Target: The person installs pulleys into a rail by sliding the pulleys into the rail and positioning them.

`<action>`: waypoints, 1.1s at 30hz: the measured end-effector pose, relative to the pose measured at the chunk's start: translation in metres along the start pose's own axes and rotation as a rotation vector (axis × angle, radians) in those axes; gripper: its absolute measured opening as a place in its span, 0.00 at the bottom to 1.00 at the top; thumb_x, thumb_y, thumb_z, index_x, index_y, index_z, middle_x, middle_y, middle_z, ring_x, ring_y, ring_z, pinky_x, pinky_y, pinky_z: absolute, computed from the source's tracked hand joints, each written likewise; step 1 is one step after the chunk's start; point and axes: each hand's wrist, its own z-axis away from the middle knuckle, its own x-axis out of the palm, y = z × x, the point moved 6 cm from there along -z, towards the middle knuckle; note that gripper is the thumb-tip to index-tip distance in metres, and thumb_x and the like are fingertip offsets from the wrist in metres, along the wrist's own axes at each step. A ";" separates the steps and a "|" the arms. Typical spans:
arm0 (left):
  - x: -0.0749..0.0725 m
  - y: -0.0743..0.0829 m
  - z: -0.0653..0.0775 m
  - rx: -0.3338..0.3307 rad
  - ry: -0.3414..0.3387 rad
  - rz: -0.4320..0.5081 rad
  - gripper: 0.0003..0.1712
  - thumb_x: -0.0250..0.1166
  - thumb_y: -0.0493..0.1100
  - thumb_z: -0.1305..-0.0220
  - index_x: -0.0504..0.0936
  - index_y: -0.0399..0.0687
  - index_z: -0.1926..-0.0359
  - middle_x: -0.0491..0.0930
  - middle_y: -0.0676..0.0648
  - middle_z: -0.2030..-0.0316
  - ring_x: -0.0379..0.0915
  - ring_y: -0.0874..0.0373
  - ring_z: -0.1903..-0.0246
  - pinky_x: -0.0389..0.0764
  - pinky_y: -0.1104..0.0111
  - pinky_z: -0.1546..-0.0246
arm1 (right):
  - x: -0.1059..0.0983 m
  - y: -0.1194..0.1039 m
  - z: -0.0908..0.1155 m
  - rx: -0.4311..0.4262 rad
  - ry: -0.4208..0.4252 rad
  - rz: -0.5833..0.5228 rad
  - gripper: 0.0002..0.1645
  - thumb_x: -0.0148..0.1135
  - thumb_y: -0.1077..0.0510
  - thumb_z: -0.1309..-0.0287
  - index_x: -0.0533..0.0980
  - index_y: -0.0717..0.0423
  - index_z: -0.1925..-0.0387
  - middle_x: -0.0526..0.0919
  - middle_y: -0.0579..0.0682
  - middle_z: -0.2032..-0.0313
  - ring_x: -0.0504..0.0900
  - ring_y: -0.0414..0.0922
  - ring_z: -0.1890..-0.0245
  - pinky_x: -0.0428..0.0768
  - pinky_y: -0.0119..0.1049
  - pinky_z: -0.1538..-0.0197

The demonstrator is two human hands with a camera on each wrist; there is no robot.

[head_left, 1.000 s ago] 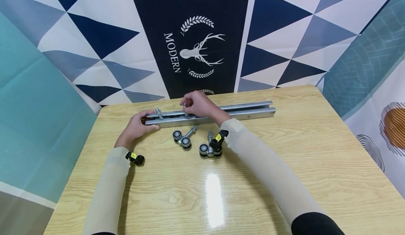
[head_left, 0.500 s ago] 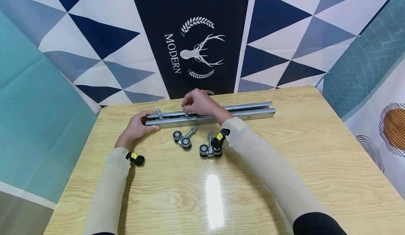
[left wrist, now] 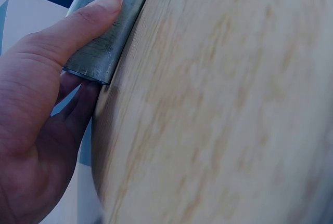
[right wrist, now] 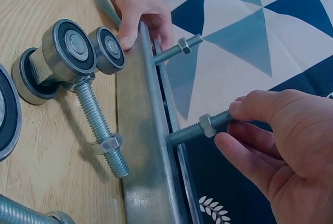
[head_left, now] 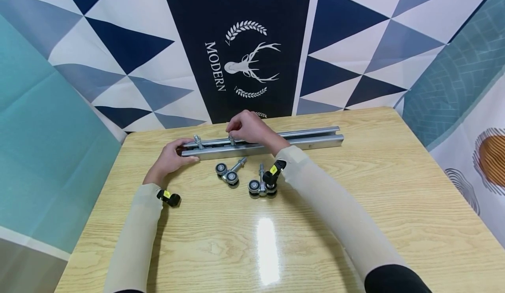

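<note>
A metal channel rail (head_left: 317,143) lies across the far part of the table, slot upward. At its left end my left hand (head_left: 169,158) grips it, thumb (left wrist: 88,26) on the near wall and fingers round the far side. Two threaded bolts stand up from the slot. The one nearer the left end, a bolt with a nut (right wrist: 174,54), is untouched. My right hand (head_left: 252,128) pinches the tip of the second bolt (right wrist: 188,133), above its nut, between thumb and fingers. Whatever these bolts join inside the rail is mostly hidden.
Two roller trolleys lie in front of the rail: one trolley (head_left: 232,178) with its bolt slanting to the right, another trolley (head_left: 254,188) partly behind the right wrist camera (head_left: 272,174). A patterned backdrop (head_left: 252,65) rises behind the wooden table (head_left: 205,240).
My right hand has shifted very slightly to the right, and its fingertips have come closer together on the bolt's tip. The left hand, rail and loose trolleys stay as they were.
</note>
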 end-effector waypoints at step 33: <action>0.000 -0.004 -0.002 0.006 -0.007 0.028 0.39 0.77 0.48 0.46 0.73 0.49 0.33 0.74 0.37 0.37 0.72 0.42 0.46 0.72 0.46 0.39 | -0.030 -0.004 0.011 -0.056 0.021 0.044 0.08 0.70 0.58 0.42 0.86 0.50 0.60 0.88 0.47 0.66 0.83 0.42 0.64 0.82 0.40 0.54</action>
